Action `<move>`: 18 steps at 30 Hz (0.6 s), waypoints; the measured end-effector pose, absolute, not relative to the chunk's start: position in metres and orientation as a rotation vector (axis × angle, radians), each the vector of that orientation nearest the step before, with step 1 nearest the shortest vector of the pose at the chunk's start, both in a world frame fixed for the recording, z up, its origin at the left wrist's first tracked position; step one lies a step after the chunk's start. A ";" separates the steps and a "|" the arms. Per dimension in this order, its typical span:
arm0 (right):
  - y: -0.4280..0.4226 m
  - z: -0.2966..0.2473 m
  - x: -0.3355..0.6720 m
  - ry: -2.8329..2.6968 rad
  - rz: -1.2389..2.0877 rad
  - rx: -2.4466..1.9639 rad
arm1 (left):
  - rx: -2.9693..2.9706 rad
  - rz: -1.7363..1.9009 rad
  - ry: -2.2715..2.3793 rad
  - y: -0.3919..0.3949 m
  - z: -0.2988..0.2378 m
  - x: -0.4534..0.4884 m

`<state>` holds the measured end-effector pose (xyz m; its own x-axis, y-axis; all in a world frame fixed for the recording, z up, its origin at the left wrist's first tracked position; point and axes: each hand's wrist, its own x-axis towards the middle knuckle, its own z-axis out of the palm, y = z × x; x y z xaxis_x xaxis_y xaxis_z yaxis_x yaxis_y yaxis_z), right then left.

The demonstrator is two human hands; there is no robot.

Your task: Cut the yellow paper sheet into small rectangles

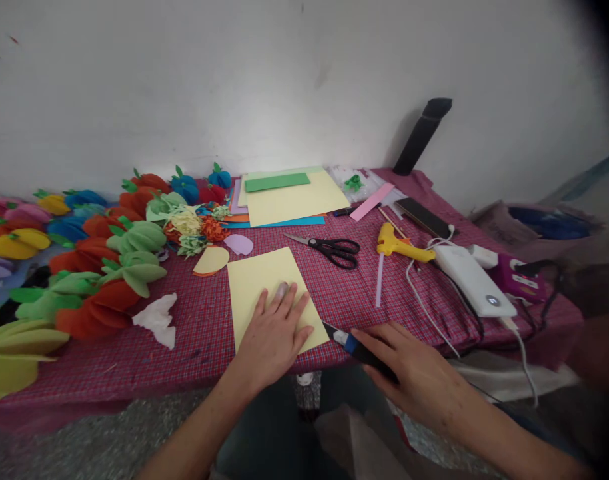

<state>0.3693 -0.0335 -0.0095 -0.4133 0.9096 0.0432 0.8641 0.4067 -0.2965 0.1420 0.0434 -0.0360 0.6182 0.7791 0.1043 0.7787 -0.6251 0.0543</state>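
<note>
Under my left hand (274, 333) a pale yellow sheet of paper (254, 280) lies near the table's front edge; the fingers are spread flat on it. My right hand (404, 360) is wrapped around the handle of a utility knife (357, 347). Its blade points left, at the sheet's lower right corner; whether it touches the paper I cannot tell. Black-handled scissors (329, 248) rest just beyond the sheet. A pale yellow half-round paper piece (212, 260) and a lilac one (238, 245) are to its upper left.
Paper fruits (104, 313) crowd the left side, beside a white crumpled tissue (158, 319). Stacked coloured sheets (294, 203) sit at the back. On the right are a yellow glue gun (402, 245), a white power bank (474, 280), a purple socket block (522, 280) and loose cables.
</note>
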 end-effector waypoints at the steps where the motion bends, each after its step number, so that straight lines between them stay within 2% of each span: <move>1: -0.032 -0.008 0.369 -2.468 0.330 -1.570 | 2.822 0.190 1.359 0.043 -0.036 0.142; 18: -0.023 -0.009 0.366 -2.452 0.292 -1.562 | 2.802 0.200 1.353 0.043 -0.035 0.142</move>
<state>0.3658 -0.0230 -0.0089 -0.4110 0.9084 0.0771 0.8648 0.4153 -0.2824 0.1420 0.0432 -0.0349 0.6151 0.7814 0.1051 0.7784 -0.6231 0.0763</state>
